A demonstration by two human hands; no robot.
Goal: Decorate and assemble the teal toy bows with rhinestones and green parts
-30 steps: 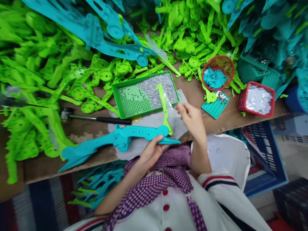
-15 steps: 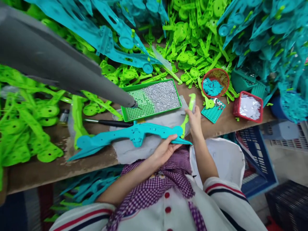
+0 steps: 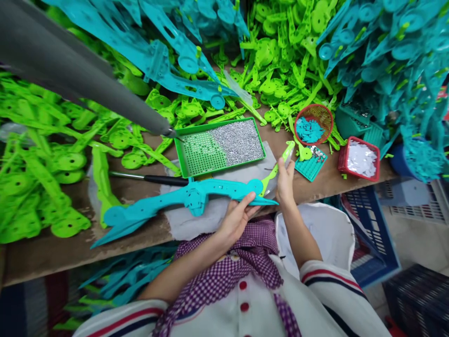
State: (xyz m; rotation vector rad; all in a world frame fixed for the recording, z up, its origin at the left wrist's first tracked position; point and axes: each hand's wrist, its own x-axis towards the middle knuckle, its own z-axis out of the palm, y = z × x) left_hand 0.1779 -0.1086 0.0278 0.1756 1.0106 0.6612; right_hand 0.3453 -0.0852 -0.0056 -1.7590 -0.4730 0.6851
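A worn brown bench (image 3: pixel 70 252) runs across the view under even, bright light. A blue crate (image 3: pixel 377 234) stands on the pale floor (image 3: pixel 417 234) at right.

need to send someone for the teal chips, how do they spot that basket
On the wooden bench, look right of the green tray of silver bits. The round red basket stands there, holding teal chips; the red basket beside it is square and holds white ones.

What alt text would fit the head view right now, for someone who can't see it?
Seen from above, a person's left hand grips a long teal part at the bench edge, while the right hand holds a green arm against its round end. Behind lie a green tray of silver bits, a hammer, baskets, and heaps of green and teal parts.
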